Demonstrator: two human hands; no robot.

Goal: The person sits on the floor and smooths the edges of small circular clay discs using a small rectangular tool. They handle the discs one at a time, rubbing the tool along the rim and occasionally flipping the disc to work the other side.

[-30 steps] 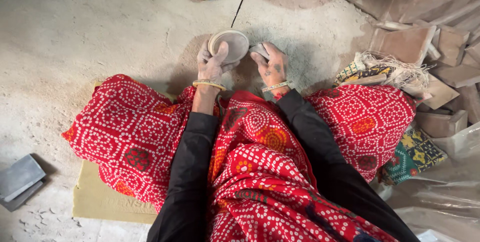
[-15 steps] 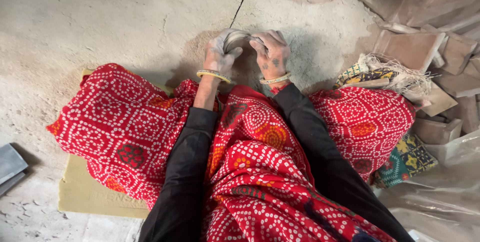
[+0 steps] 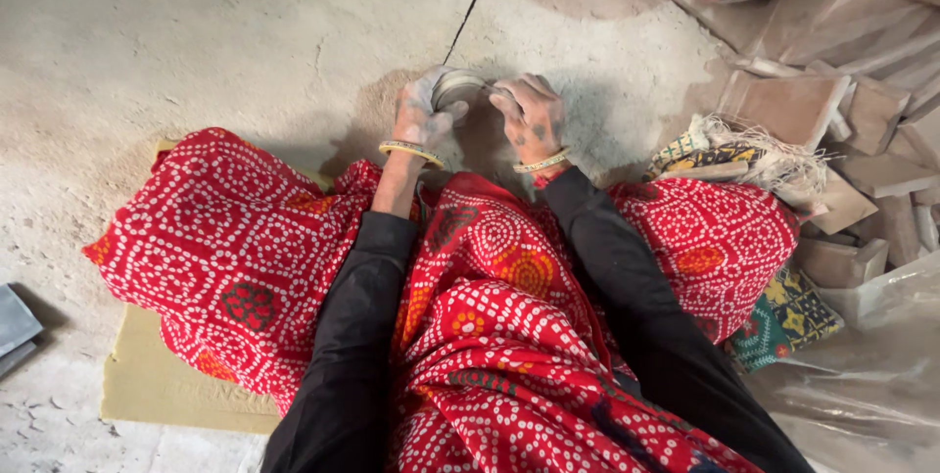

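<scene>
I see a small grey clay bowl (image 3: 458, 89) held just above the dusty floor (image 3: 196, 52), between both hands. My left hand (image 3: 421, 116) wraps its left side with fingers closed on the wall; my right hand (image 3: 531, 113) pinches the right rim, so both are equally near. The bowl tilts on its side, mouth facing away from me; it is round, with no long axis.
</scene>
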